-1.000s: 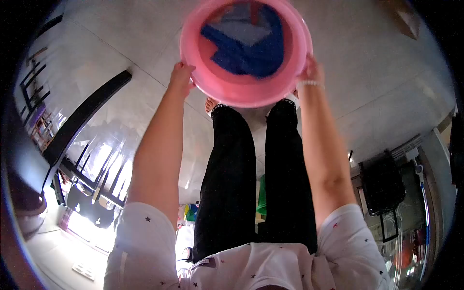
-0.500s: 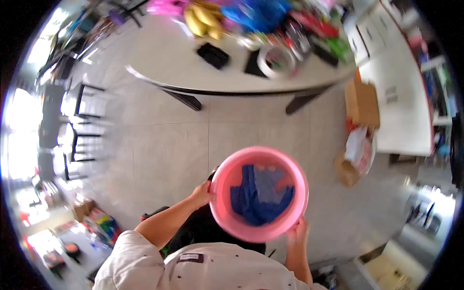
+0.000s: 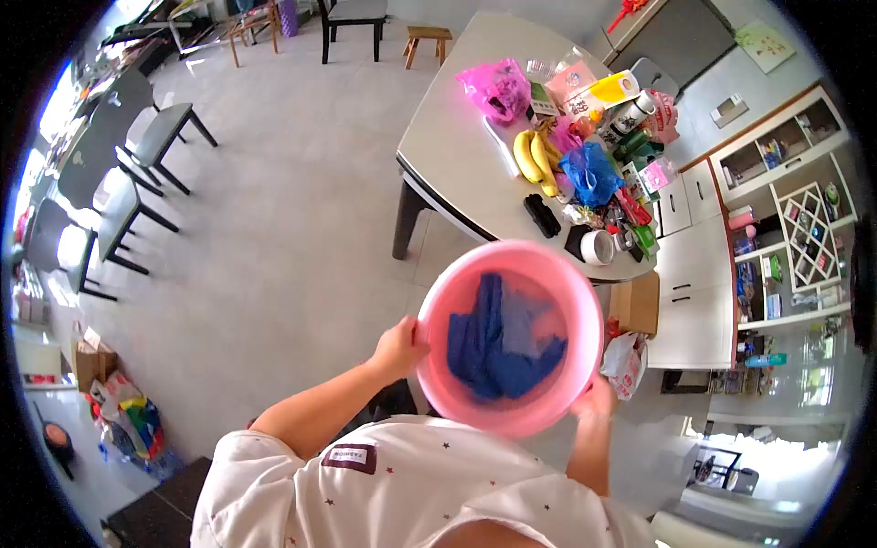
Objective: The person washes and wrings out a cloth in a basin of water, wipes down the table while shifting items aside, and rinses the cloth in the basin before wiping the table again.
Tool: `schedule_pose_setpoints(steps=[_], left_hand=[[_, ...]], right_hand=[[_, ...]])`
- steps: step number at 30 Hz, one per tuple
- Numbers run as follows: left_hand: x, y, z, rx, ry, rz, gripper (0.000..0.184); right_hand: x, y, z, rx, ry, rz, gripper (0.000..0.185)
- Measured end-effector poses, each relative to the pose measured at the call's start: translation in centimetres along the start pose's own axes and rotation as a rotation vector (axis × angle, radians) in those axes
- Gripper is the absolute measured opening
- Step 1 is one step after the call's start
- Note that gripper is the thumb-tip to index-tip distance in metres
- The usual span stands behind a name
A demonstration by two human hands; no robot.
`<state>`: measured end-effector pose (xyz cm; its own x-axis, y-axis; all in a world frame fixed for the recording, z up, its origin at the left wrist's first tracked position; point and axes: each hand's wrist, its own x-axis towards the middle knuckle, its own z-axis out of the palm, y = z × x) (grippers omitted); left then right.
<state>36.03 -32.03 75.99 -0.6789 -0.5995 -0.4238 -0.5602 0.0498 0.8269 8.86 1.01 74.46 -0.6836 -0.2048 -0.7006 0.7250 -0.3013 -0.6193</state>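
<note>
A round pink basin [image 3: 438, 384] is held up in front of my body. Dark blue cloth [image 3: 484, 352] lies inside it, partly in what looks like water. My left hand [image 3: 399, 349] grips the basin's left rim, its fingers partly hidden behind the wall. On the lower right side, my right hand [image 3: 596, 400] is closed on the rim and slightly blurred.
A white table [image 3: 457, 146] ahead bears bananas [image 3: 539, 163], a blue bag [image 3: 592, 173], a tape roll [image 3: 597, 247] and several packages. Dark chairs [image 3: 164, 132] line the left. Right are white cabinets [image 3: 690, 301], a cardboard box [image 3: 637, 303] and a plastic bag [image 3: 625, 365].
The view has swung up from my legs and turned, so the table now shows ahead to the right. Both hands have kept hold of the basin, which now appears lower in view than at first.
</note>
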Motion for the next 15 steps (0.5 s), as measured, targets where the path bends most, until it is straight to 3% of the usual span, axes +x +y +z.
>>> schedule_pose_setpoints(steps=[3,4,6,10,13,15], left_hand=[[3.0,2.3,-6.5,0.043,0.068,0.029,0.034],[4.5,2.7,-8.6,0.044,0.091,0.040,0.035],[7.9,3.1,-12.1,0.040,0.126,0.047,0.036],[14.4,3.3,-17.5,0.023,0.192,0.048,0.035],[18.1,3.8,-20.7,-0.111,0.185,-0.022,0.027],[19.5,5.2,-22.6,-0.127,0.152,-0.096,0.024]], right_hand=[[3.1,-0.3,6.7,0.043,-0.030,0.121,0.009],[3.4,0.0,8.5,-0.449,-0.192,-0.109,0.017],[6.3,0.2,12.6,-0.716,-0.316,-0.186,0.028],[10.1,0.7,23.3,-0.098,-0.106,0.170,0.028],[6.5,1.6,32.2,0.000,-0.039,0.218,0.018],[9.9,2.1,33.7,0.076,-0.036,0.261,0.022]])
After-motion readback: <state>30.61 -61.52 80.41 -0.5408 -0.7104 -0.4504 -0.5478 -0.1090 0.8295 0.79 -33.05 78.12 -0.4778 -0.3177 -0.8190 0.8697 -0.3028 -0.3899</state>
